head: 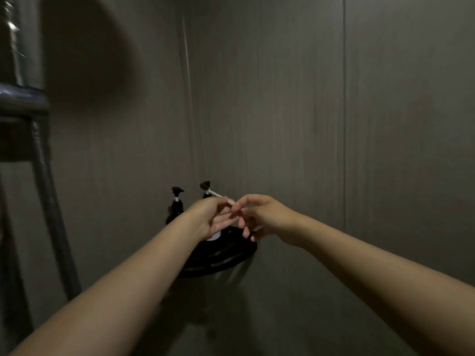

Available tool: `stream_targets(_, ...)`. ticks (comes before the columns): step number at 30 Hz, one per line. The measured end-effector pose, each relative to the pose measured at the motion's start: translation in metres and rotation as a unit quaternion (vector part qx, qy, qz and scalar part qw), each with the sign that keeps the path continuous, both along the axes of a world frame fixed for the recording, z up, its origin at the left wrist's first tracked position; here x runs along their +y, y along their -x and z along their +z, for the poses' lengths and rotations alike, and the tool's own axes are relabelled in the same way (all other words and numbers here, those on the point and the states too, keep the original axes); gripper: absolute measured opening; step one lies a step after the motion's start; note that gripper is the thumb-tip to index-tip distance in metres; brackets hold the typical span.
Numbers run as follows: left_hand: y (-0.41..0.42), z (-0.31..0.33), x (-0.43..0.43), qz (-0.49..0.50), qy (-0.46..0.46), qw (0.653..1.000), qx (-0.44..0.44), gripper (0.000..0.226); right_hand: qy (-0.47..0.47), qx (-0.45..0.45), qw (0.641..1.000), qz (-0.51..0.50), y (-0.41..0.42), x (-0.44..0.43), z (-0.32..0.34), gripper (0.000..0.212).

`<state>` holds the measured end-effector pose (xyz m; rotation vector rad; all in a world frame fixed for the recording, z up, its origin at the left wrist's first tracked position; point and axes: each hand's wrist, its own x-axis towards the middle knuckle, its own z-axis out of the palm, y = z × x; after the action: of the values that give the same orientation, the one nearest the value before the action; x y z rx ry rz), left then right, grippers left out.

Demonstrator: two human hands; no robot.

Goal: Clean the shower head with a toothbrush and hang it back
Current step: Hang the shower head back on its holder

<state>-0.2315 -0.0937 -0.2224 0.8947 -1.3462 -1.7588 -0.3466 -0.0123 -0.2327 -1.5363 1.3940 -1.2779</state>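
Filling most of the view, grey wall panels (282, 98) meet in a corner, with dark metal pipework (43, 176) running down the left edge. No shower head shows plainly here, so it lies somewhere outside the hands' reach for now, likely up by that pipework.

One black corner shelf (218, 260) sits low in the corner and carries two black pump bottles (176, 201).

Both forearms reach forward and the two hands meet just in front of the shelf. The left hand (210, 218) pinches the one toothbrush (218, 195) near the middle of its pale handle, and the right hand (262, 217) closes its fingers (237, 207) on the handle just behind. The hands touch, so neither is nearer.

The brush's long axis slants from lower right to upper left, away from the person. Its tip overlaps the right-hand pump top, so I cannot separate the bristles from it.
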Motion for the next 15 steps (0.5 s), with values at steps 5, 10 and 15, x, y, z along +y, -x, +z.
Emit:
stream_targets(5,0.04,-0.022,-0.008,-0.008,-0.058,0.997,0.051,0.022,-0.005,-0.023,0.994,-0.102,0.034,0.003,-0.009,0.019)
stream_targets(10,0.08,-0.052,-0.018,-0.034,-0.136,0.981,0.135,0.028,-0.007,-0.059,0.982,-0.181,0.052,-0.014,-0.017,0.018)
stream_targets(15,0.106,-0.082,-0.024,-0.046,-0.173,0.963,0.201,0.022,-0.016,-0.084,0.976,-0.199,0.06,-0.034,-0.035,0.016)
